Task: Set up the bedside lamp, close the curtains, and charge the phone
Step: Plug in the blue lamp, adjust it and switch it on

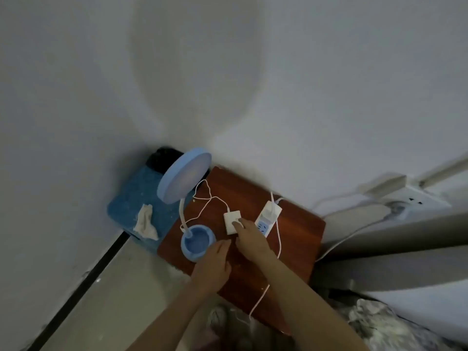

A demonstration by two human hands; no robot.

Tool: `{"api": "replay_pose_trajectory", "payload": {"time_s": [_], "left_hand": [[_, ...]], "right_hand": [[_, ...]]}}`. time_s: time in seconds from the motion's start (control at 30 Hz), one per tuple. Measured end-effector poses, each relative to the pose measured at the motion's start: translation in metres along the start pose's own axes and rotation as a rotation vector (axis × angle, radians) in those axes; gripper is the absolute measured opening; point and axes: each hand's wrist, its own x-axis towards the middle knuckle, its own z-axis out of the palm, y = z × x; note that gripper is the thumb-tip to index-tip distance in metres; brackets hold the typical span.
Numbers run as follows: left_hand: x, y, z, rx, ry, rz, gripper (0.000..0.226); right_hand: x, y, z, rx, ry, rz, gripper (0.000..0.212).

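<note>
head view looks down on a reddish wooden bedside table (253, 198) pushed against a pale wall. a blue lamp (186, 191) stands at its left edge, round base (196, 245) near the front, white neck curving up to a tilted disc shade. its thin white cord (205, 201) loops across the wood to a white plug block (232, 221). the right hand (249, 235) pinches that block, fingertip on top; the left hand (215, 262) lies flat with straight fingers just beside the base, holding nothing. a white power strip (267, 219) sits just right of the block, one plug already in it. from where i stand, the step looks like plugging the lamp in: better to turn the block so its pins face a free socket, steady the strip with the left hand, and keep the cord slack off the base. no phone or curtains in sight.
</note>
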Motion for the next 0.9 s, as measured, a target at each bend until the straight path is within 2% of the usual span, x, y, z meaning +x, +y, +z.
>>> {"api": "replay_pose_trajectory", "payload": {"time_s": [0.17,0.33,0.47,0.6,0.63,0.7,0.8,0.9], "left_hand": [[-0.006,-0.013,0.025,-0.076,-0.031,0.006,0.052],[-0.01,-0.03,0.054,-0.118,-0.055,-0.045,0.054],[-0.015,-0.034,0.07,-0.183,-0.029,-0.115,0.053],[-0.021,-0.028,0.075,-0.318,0.046,-0.188,0.05],[-0.023,-0.027,0.075,-0.359,0.075,-0.2,0.048],[-0.025,-0.023,0.075,-0.429,0.147,-0.221,0.045],[-0.025,-0.012,0.071,-0.536,0.207,-0.265,0.038],[-0.021,0.006,0.065,-0.595,0.253,-0.214,0.038]], "right_hand": [[0.034,0.013,0.013,-0.147,-0.021,-0.053,0.055],[0.058,0.016,0.034,-0.022,0.007,0.045,0.068],[0.066,0.011,0.042,0.016,0.085,0.072,0.065],[0.051,0.015,0.048,0.117,0.082,-0.041,0.063],[0.044,0.017,0.048,0.207,0.082,-0.039,0.062],[0.028,0.023,0.037,0.496,0.044,0.111,0.059],[0.001,0.029,0.01,1.049,-0.144,0.369,0.052],[-0.025,0.032,-0.01,1.436,-0.23,0.489,0.042]]}}
